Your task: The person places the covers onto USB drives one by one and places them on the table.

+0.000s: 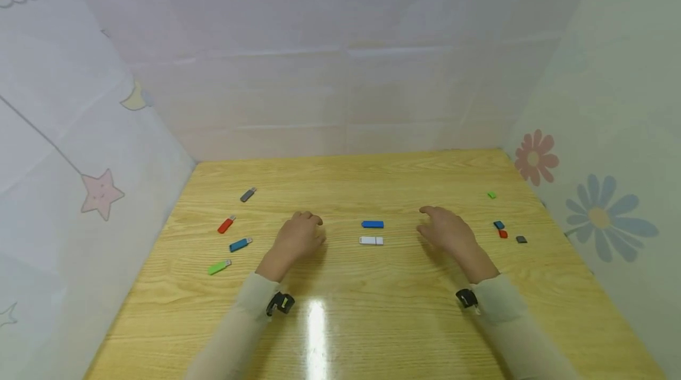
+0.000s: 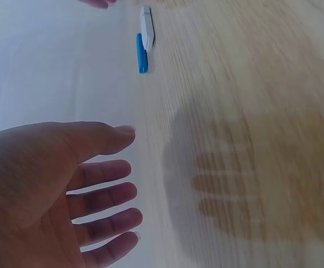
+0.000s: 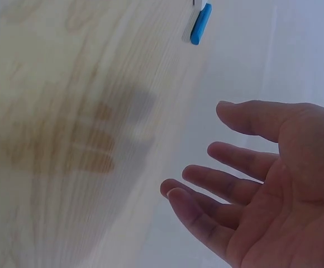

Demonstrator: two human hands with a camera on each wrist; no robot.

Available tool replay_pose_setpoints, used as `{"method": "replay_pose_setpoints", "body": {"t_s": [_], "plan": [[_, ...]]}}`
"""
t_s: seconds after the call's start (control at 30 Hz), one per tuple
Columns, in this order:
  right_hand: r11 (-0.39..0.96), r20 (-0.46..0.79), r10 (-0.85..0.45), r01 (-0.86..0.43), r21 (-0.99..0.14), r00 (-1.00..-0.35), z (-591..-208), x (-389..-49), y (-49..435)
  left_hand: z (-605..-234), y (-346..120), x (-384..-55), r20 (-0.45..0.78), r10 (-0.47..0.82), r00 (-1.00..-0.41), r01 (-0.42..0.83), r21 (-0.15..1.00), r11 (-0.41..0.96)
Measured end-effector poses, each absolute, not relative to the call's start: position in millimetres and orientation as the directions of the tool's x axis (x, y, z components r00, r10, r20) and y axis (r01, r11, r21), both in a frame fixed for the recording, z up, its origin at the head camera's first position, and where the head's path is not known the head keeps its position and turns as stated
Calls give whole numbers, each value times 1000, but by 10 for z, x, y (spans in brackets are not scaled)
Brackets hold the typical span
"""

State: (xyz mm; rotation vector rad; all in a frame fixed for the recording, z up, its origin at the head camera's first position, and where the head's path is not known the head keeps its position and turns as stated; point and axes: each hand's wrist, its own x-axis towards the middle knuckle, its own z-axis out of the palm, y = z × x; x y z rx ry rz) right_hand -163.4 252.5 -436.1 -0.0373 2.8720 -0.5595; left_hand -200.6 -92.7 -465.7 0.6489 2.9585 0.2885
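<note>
Two capped USB flash drives, a blue one [image 1: 372,224] and a white one [image 1: 370,240], lie side by side mid-table between my hands. My left hand [image 1: 300,235] hovers over the wood to their left, fingers relaxed and nothing in them; the left wrist view shows its palm [image 2: 44,184] and spread fingers. To the drives' right my right hand [image 1: 447,231] is likewise above the table, its fingers loosely extended and bare in the right wrist view. Both drives show ahead of the left thumb, the white USB flash drive [image 2: 147,28] overlapping the blue USB flash drive [image 2: 142,56].
Uncapped USB drives lie at the left: grey [image 1: 247,194], red [image 1: 226,224], teal [image 1: 240,244] and green [image 1: 219,267]. Small caps sit at the right: green [image 1: 492,195], teal [image 1: 498,224], red [image 1: 502,234] and grey [image 1: 521,239]. Cloth walls [image 1: 346,96] border the wooden table [image 1: 372,321].
</note>
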Motion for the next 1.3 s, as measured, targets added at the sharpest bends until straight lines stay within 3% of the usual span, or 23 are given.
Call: {"method": "replay_pose_setpoints", "body": {"t_s": [0.77,1.3], "plan": [[934,-212,-2,74,-348,-977,-4334,-1626,3002,-4611,-1504,-2008,-76,326,-942,300,242,923],[936,-242,38,120,-332,-969,-4395,-1632,3313,-4613,-1775,-1989,-41,315,-948,298,233,926]]}}
